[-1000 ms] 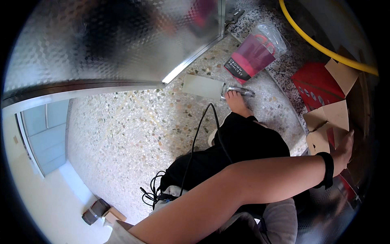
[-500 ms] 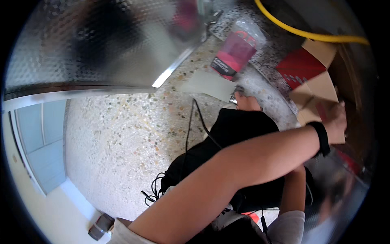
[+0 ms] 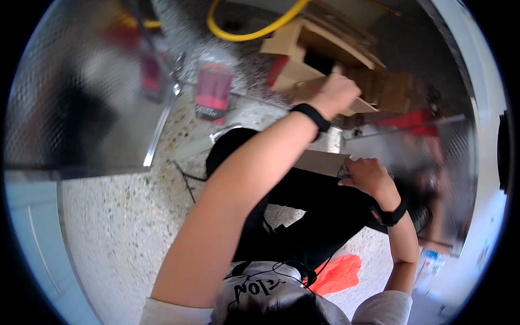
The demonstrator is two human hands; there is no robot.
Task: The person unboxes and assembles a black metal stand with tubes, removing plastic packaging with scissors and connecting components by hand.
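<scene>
My left hand (image 3: 338, 93) is closed on a flap of an open cardboard box (image 3: 295, 40), brown inside with some red outside. Beneath that arm, my right hand (image 3: 371, 176) pinches the end of a flat, greyish-tan rectangular piece (image 3: 319, 162) above my black-clad leg. Some dark markings or a clasp show by its fingertips; its exact kind is unclear. A pink and dark plastic package (image 3: 213, 95) lies on the floor beyond my knee. Nearer to me rests a pale flat thing (image 3: 195, 147), blurred, beside a shiny curved edge.
A yellow hose (image 3: 244, 35) curves above the box. Textured metal panels stand at the left (image 3: 97, 103) and right (image 3: 452, 179). A black cable (image 3: 187, 184) trails over the speckled floor (image 3: 135, 227). An orange-red crumpled sheet or bag (image 3: 338, 273) lies behind my legs.
The view has swung to the right. My right hand has come back from beyond the knee to the right side, now with the flat piece. My left hand stays at the box.
</scene>
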